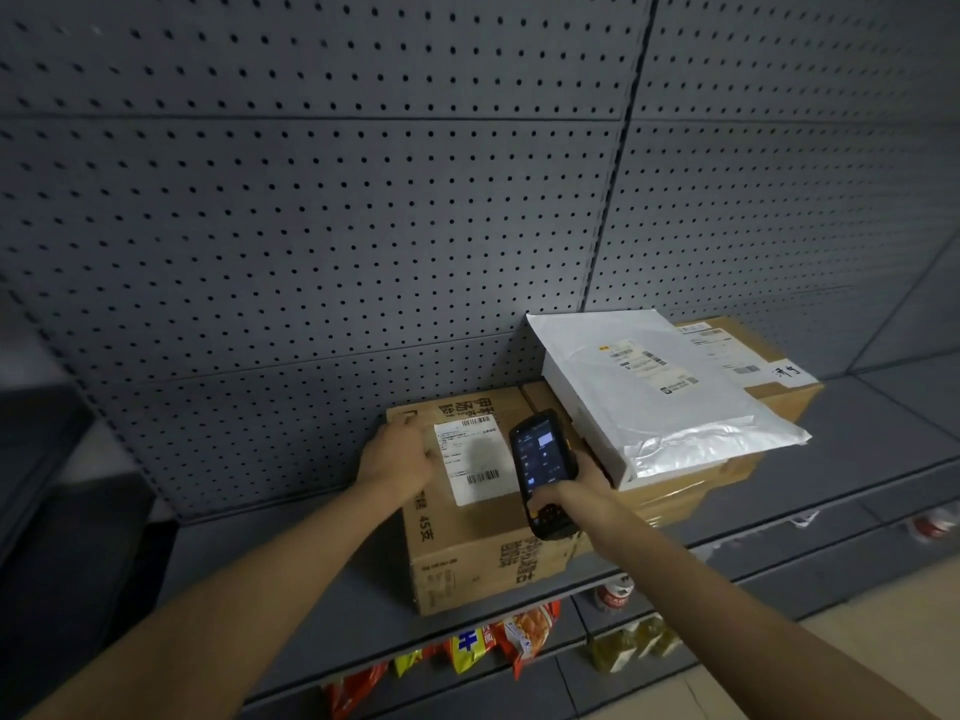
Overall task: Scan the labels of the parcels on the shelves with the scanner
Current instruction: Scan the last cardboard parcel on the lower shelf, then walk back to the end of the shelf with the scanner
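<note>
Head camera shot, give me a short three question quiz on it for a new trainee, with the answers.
1. True or false: the right hand holds the scanner.
2. The white mailer bag lies on: A) the shelf B) a flat cardboard box C) the floor.
3. What does the left hand rest on?

Key: 1 true; 2 B; 3 the top of the front cardboard box, beside its white label.

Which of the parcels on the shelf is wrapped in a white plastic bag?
The white parcel lying on the right cardboard box; the other parcels are bare brown cardboard.
</note>
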Tool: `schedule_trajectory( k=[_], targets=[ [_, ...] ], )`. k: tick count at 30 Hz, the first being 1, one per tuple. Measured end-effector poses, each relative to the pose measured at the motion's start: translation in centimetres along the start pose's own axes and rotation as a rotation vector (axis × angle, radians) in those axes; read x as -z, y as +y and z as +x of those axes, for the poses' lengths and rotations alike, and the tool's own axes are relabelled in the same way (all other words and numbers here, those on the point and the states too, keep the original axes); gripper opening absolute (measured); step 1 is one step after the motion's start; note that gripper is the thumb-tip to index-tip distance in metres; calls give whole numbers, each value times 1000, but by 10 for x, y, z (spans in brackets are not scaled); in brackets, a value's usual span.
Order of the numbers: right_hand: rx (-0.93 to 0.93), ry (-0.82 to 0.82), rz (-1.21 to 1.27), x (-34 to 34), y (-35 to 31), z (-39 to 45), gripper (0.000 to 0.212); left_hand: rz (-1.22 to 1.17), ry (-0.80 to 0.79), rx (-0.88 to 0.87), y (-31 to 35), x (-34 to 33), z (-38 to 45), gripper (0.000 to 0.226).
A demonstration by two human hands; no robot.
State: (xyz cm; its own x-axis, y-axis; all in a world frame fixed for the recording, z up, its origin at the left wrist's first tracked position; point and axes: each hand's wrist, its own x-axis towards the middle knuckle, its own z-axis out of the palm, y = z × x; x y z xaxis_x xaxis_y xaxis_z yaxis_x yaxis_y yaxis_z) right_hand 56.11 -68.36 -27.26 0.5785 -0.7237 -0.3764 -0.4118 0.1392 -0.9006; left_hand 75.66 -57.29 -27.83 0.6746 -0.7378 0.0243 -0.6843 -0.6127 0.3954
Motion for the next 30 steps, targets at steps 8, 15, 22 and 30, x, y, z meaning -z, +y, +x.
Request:
schedule_trajectory(
  k=[8, 15, 22, 30],
  targets=[
    [147, 8, 216, 26, -45, -39, 72, 144, 93, -354, 58, 70, 29, 30],
    [216, 103, 397, 76, -51, -75, 62, 189, 115, -610, 137, 80, 24, 30],
    [251, 234, 676, 145, -19, -122, 60, 205, 101, -829, 235, 48, -2, 35],
    [256, 487, 807, 246, 30, -175, 43, 153, -27, -1071, 373, -19, -39, 36]
  ],
)
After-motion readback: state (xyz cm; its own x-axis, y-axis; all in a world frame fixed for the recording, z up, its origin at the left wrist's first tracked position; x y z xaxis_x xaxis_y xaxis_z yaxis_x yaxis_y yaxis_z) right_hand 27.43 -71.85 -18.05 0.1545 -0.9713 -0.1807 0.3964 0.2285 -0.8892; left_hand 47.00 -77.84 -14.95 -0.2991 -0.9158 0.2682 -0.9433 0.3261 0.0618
